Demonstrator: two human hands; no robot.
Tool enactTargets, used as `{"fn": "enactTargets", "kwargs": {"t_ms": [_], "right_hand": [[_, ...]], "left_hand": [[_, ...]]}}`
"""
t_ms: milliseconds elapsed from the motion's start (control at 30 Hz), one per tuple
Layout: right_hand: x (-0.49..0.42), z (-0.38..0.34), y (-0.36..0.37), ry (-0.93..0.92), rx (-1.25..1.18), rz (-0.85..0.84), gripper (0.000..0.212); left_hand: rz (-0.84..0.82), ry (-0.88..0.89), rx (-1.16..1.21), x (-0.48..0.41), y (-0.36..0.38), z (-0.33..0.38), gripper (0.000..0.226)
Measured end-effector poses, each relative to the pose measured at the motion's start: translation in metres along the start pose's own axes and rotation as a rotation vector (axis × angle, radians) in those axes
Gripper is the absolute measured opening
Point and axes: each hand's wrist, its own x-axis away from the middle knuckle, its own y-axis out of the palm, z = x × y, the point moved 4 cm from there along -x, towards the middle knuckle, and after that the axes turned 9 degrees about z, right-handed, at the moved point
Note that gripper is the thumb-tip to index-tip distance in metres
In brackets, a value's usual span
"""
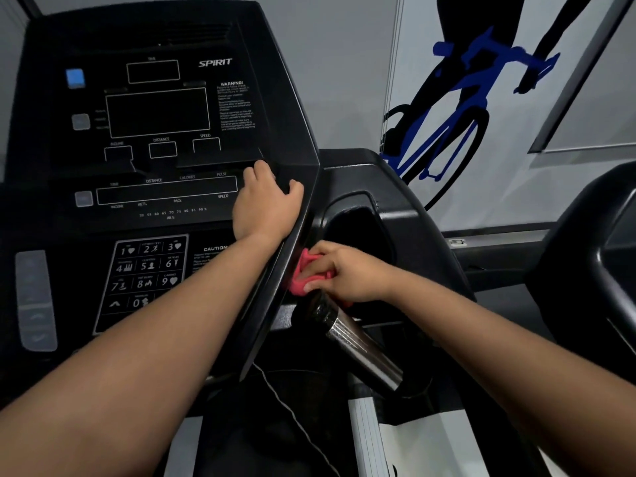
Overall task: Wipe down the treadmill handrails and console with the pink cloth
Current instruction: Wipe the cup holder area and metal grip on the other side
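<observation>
The black treadmill console fills the left half of the view, its displays dark. My left hand grips the console's right edge, thumb hooked over the side. My right hand holds the bunched pink cloth and presses it against the console's right side panel, just below my left wrist. Right under that hand a shiny metal pulse-grip handrail slants down to the right. The cloth is partly hidden by my fingers.
A recessed cup holder sits right of the console. A thin safety cord hangs down over the belt. Another machine's black frame stands at far right. A cyclist mural covers the wall behind.
</observation>
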Motion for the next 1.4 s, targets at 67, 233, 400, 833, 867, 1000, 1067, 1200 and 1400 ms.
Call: {"fn": "enactTargets", "kwargs": {"t_ms": [67, 233, 400, 833, 867, 1000, 1067, 1200, 1400], "right_hand": [[-0.007, 0.005, -0.007, 0.062, -0.089, 0.025, 0.019], [-0.006, 0.004, -0.003, 0.012, -0.005, 0.05, 0.021], [0.005, -0.009, -0.001, -0.209, 0.028, -0.012, 0.024], [0.008, -0.018, 0.008, -0.414, 0.262, -0.201, 0.027], [0.008, -0.018, 0.008, -0.43, 0.302, -0.221, 0.026], [0.007, -0.011, 0.015, -0.311, 0.412, -0.335, 0.046], [0.011, -0.01, 0.016, -0.261, 0.443, -0.342, 0.051], [0.021, -0.025, 0.011, -0.445, 0.473, -0.294, 0.039], [-0.003, 0.009, -0.002, -0.26, 0.319, -0.243, 0.033]], "left_hand": [[0.003, 0.006, -0.002, 0.0, 0.001, 0.0, 0.037], [-0.006, 0.019, 0.002, -0.002, 0.002, 0.0, 0.04], [-0.007, 0.018, -0.003, -0.004, 0.004, -0.001, 0.04], [-0.029, 0.018, -0.005, -0.007, 0.005, -0.002, 0.039], [-0.029, 0.018, -0.007, -0.007, 0.005, -0.002, 0.039], [-0.036, 0.012, -0.005, -0.006, 0.004, -0.003, 0.041], [-0.036, 0.011, -0.007, -0.005, 0.004, -0.002, 0.042], [-0.043, -0.007, -0.012, -0.003, 0.003, -0.002, 0.042], [-0.044, -0.03, -0.015, -0.001, 0.001, -0.001, 0.038]]}}
